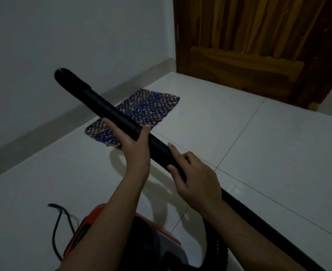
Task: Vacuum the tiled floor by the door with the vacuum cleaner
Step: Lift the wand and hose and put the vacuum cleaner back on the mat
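A long black vacuum wand point(106, 106) crosses the view from lower right to upper left, its open end raised in the air near the wall. My left hand point(135, 147) cups the wand from below near its middle joint. My right hand point(192, 177) grips the wand just behind it, thumb lying along the tube. The orange and black vacuum cleaner body point(94, 231) sits on the white tiled floor point(259, 145) beneath my forearms, partly hidden by them. A brown wooden door point(249, 45) stands at the upper right.
A blue woven mat point(141, 106) lies on the tiles by the left wall's skirting. A black power cord point(57, 229) trails left of the vacuum body, and the ribbed hose point(220, 245) curls under my right forearm.
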`<state>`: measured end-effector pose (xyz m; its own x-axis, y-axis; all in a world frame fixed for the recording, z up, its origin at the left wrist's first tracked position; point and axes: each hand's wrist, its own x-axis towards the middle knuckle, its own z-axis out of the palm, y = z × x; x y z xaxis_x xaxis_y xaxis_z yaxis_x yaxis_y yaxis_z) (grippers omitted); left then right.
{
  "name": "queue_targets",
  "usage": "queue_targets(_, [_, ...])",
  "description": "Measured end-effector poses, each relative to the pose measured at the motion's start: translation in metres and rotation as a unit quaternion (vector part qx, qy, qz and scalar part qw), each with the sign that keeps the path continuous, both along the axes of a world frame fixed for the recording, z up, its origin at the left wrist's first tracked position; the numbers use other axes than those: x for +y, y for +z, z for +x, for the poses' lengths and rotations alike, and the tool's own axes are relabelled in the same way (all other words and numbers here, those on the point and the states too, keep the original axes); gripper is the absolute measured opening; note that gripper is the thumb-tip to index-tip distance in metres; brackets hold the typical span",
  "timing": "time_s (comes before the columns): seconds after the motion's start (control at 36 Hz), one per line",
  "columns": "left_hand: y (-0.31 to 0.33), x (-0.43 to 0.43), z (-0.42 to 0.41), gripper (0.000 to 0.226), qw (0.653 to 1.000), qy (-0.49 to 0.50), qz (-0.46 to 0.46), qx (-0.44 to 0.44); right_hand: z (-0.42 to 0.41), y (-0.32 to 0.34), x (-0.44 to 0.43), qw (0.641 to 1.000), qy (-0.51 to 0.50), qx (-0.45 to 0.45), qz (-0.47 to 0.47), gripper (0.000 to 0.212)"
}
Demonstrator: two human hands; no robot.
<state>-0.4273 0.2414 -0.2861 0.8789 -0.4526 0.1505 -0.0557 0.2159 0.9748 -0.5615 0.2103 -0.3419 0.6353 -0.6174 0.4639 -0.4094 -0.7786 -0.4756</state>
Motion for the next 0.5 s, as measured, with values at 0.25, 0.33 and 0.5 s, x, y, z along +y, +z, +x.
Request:
queue_targets(0.25, [-0.004, 0.036, -0.011, 0.094, 0.997, 0.026, -0.065, 0.025, -0.012, -0.002, 0.031, 1.0, 0.017, 0.01, 0.005, 0.052])
queue_targets(0.33, [0.005, 0.052, -0.015, 0.093, 0.996, 0.031, -0.072, 0.049, -0.021, 0.012, 0.038, 0.993, 0.087, 0.038, 0.064, 0.052])
queue_targets(0.5, [0.014, 0.065, -0.015, 0.096, 0.99, 0.077, -0.106, 0.05, -0.031, 0.038, 0.021, 0.945, 0.229, 0.016, 0.233, 0.038])
